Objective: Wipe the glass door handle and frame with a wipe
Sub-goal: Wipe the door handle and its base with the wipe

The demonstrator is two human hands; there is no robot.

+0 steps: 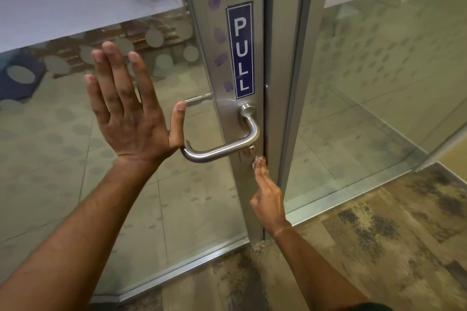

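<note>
A brushed-steel lever handle point(222, 150) juts from the metal door frame point(219, 113), below a blue PULL sticker point(241, 49). Purple smudges dot the frame beside the sticker. My left hand point(129, 113) is flat on the glass pane point(63, 159) with its fingers spread, thumb close to the handle's free end. My right hand point(267, 197) reaches up from below and presses a small crumpled white wipe point(257, 160) against the frame just under the handle, by the keyhole. Most of the wipe is hidden under my fingertips.
A second metal post point(298, 83) and a fixed glass panel point(379, 83) stand right of the door. A metal bottom rail point(177, 270) runs along the floor. Mottled wood-look flooring point(379, 247) lies under me. Frosted dots pattern the glass.
</note>
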